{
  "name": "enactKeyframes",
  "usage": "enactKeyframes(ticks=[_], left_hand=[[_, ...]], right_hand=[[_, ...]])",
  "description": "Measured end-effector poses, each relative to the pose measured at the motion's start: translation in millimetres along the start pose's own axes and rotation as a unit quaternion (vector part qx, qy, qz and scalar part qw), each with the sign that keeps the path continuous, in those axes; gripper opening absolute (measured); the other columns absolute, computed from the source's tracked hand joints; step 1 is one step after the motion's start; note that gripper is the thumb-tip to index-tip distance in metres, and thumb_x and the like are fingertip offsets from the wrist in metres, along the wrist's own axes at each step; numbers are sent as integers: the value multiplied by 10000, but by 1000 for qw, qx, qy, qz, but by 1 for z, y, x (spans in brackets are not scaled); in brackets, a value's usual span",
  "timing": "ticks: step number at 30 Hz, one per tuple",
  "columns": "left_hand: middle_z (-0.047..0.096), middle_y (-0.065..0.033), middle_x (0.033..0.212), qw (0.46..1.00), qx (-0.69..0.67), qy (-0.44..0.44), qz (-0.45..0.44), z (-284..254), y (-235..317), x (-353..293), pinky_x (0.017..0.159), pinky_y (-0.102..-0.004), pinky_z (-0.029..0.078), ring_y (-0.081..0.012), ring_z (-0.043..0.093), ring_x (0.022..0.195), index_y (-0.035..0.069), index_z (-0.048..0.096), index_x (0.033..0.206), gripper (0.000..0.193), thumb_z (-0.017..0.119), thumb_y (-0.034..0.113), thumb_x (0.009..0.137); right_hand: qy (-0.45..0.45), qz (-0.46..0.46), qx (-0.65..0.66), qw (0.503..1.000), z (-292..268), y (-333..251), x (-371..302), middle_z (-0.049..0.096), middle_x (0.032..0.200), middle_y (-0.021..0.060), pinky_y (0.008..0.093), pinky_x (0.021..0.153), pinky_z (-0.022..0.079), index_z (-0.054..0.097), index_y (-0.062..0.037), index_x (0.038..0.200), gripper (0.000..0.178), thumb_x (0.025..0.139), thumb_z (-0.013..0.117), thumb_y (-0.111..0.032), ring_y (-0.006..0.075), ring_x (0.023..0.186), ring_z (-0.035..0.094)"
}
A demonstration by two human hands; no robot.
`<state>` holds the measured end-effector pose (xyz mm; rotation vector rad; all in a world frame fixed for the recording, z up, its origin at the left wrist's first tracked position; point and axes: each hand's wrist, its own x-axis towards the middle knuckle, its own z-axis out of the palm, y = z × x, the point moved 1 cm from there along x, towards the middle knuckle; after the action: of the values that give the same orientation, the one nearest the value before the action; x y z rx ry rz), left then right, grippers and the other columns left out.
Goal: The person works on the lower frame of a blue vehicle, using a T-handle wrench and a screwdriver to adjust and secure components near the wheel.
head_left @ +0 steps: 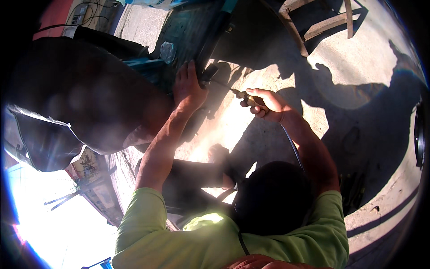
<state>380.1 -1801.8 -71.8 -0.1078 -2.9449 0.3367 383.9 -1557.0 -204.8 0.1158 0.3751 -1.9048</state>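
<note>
My right hand (268,104) is closed round the yellow-brown handle of a welding electrode holder (257,103). A thin rod (221,84) runs from its tip up and left toward my left hand. From the holder a cable (293,145) hangs down along my right forearm. My left hand (189,87) grips the edge of a dark teal metal frame (179,33), its fingers pointing away from me. By its thumb, a short dark block (209,71) sits at the frame's edge, close to the rod's end. Shade hides how the block joins the frame.
A large dark curved shape (89,89) fills the left side. Clear crumpled plastic (168,52) rests on the frame. A rusty metal stand (329,24) is at the far right on sunlit concrete (333,60). My dark-trousered knee (273,197) rises below my right hand.
</note>
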Motion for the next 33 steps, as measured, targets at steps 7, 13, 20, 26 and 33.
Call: enactKeyframes(ticks=[7, 13, 20, 26, 33], left_hand=[[471, -248, 1473, 1000, -7, -16, -7, 0, 1, 0, 1122, -492, 438, -430, 473, 1354, 16, 387, 1515, 828, 736, 159, 778], [490, -252, 1450, 1000, 2, -9, -1, -1, 0, 1, 1125, -486, 440, -434, 488, 1341, 30, 391, 1512, 845, 757, 135, 758], [470, -261, 1480, 1000, -6, -9, 20, -4, 3, 0, 1133, -484, 434, -440, 481, 1344, 0, 400, 1501, 829, 765, 185, 780], [620, -200, 1298, 984, -169, 42, 25, -28, 65, -43, 954, -407, 535, -332, 629, 1146, 26, 594, 1325, 535, 753, 189, 841], [736, -118, 954, 742, -566, -107, -342, 29, 72, -47, 620, -311, 524, -201, 704, 758, -18, 693, 1111, 452, 609, 413, 1003]], right_hand=[[82, -295, -548, 779, 5, 6, -1, 668, 842, 96, 305, 520, 470, 649, -34, 1218, 284, 1021, 608, -235, 165, 622, 598], [196, -432, -639, 606, 3, 29, 4, 667, 833, 148, 430, 686, 528, 659, -60, 1112, 259, 998, 650, -292, 321, 787, 697], [157, -296, -625, 705, 5, 0, 5, 699, 795, 165, 435, 686, 536, 690, -43, 963, 252, 955, 694, -295, 344, 756, 710], [129, -386, -731, 547, -7, 11, 15, 739, 858, 155, 400, 752, 586, 697, -35, 1079, 219, 943, 691, -206, 320, 832, 741], [191, -313, -649, 667, -10, 11, 18, 757, 895, 151, 388, 750, 582, 684, -28, 1042, 235, 919, 722, -225, 294, 846, 749]])
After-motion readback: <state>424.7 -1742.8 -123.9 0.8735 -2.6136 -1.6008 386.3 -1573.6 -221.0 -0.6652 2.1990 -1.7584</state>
